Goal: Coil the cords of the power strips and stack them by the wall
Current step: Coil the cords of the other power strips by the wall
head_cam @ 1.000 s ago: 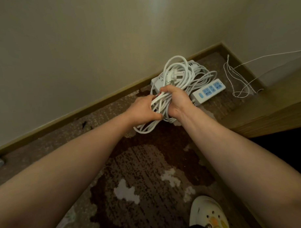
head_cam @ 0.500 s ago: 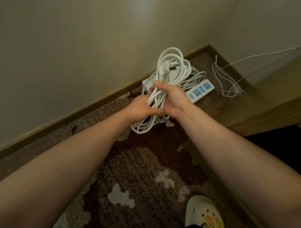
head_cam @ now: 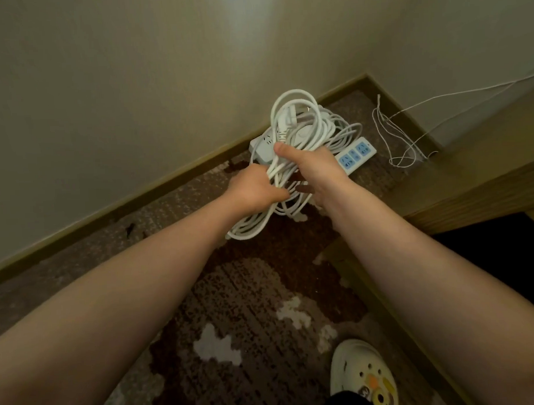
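Observation:
A bundle of thick white cord [head_cam: 299,119] is held up above the floor near the wall, its loops reaching up and its plug [head_cam: 284,118] hanging among them. My right hand [head_cam: 311,167] grips the bundle in the middle. My left hand [head_cam: 253,190] holds the lower loops, which droop toward the carpet. Behind the bundle a white power strip [head_cam: 262,146] lies by the skirting board. A second white strip with blue sockets [head_cam: 356,153] lies to its right, with thin coiled cord on it.
A beige wall with a wooden skirting board [head_cam: 138,200] runs along the patterned brown carpet. A thin white wire [head_cam: 399,140] dangles in the corner. Wooden furniture [head_cam: 470,177] stands on the right. My white clog [head_cam: 362,377] is at the bottom.
The cord bundle has been lifted and tilted more upright, its top loop and plug now rising higher in front of the wall. Both hands kept their grip.

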Tool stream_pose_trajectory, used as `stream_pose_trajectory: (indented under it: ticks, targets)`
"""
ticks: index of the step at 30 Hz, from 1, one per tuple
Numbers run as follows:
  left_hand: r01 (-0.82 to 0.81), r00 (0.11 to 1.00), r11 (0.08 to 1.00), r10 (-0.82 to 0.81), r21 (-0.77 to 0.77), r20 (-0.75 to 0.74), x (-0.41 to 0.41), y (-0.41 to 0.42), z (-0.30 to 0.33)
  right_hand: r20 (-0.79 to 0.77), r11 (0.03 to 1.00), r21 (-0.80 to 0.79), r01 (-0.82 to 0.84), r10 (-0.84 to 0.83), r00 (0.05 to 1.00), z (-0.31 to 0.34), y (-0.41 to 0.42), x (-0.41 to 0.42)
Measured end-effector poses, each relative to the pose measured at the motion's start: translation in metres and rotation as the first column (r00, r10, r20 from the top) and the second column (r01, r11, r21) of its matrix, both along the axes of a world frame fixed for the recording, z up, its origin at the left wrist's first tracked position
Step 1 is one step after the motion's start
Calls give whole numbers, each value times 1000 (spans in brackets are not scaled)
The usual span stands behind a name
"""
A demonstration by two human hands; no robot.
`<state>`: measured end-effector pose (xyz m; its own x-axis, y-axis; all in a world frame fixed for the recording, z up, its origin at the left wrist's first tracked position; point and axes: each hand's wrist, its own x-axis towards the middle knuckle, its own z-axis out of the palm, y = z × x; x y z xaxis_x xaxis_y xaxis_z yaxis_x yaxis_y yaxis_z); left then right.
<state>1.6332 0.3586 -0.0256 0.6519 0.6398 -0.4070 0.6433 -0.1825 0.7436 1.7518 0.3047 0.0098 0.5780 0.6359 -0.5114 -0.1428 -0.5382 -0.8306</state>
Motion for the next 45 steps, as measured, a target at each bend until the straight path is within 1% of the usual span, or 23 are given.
stream_pose_trajectory:
  ticks: [2,4,8,10,12,14,16,20,21,23,24,26,27,28,29,30,32,33,35,37,39,43,45]
  targets:
    - [51,994,991,-39,120,-103,1,0,2,61,999,-48,17,-14,998,3,1,0]
    - [96,988,972,-68,216,-136,4,-2,4,104,997,-74,39,-31,994,4,4,1]
    - [86,994,948,-62,307,-86,8,-1,4,170,997,-35,62,-55,984,2,8,2]
    - [126,991,924,-100,361,-91,9,2,3,197,998,6,63,-63,978,-1,7,1]
    - [151,988,930,-130,336,-84,10,4,-1,203,996,60,72,-82,976,-6,4,1]
    - [125,992,966,-124,227,-20,10,2,-4,216,990,116,74,-98,971,-9,0,1]
    - [99,992,983,-109,154,60,10,-1,-7,236,983,168,70,-109,966,-11,-4,1]
    - [148,982,987,-155,62,109,10,-1,-10,209,976,180,121,-158,965,-13,-15,-1]
    - [168,977,983,-175,69,119,9,-1,-11,200,975,188,115,-153,968,-13,-19,-1]
    - [183,975,973,-198,139,102,7,1,-12,144,969,218,114,-147,979,-12,-29,1]
    - [181,977,966,-198,182,76,7,4,-11,108,964,228,135,-163,981,-10,-33,4]
    - [174,983,959,-184,225,23,8,12,-12,81,944,227,238,-262,962,-10,-39,11]
    - [169,985,963,-175,211,10,10,17,-12,115,939,187,288,-312,943,-13,-40,16]
    - [166,985,970,-170,176,7,11,20,-13,203,948,108,298,-315,927,-18,-39,20]
    - [166,986,977,-168,136,4,12,22,-14,325,966,-5,259,-243,914,-23,-38,23]
    - [169,986,980,-169,101,-5,13,23,-14,417,972,-143,185,-110,902,-29,-38,25]
    - [184,983,981,-182,61,-29,12,24,-16,471,920,-390,31,171,865,-41,-36,25]
    - [194,981,979,-192,59,-37,12,26,-17,486,884,-467,-15,271,831,-45,-34,24]
    - [216,976,973,-213,79,-48,11,30,-19,521,844,-535,-38,365,771,-52,-28,25]
    - [214,976,973,-210,91,-51,11,36,-19,551,842,-540,-21,372,747,-58,-19,28]
    - [177,984,980,-175,88,-33,11,42,-20,564,824,-567,3,385,730,-67,-13,33]
    - [164,986,980,-161,115,-32,10,47,-27,481,750,-661,15,409,776,-87,-8,52]
    - [162,986,977,-156,139,-54,10,48,-34,448,750,-662,16,379,810,-99,-8,61]
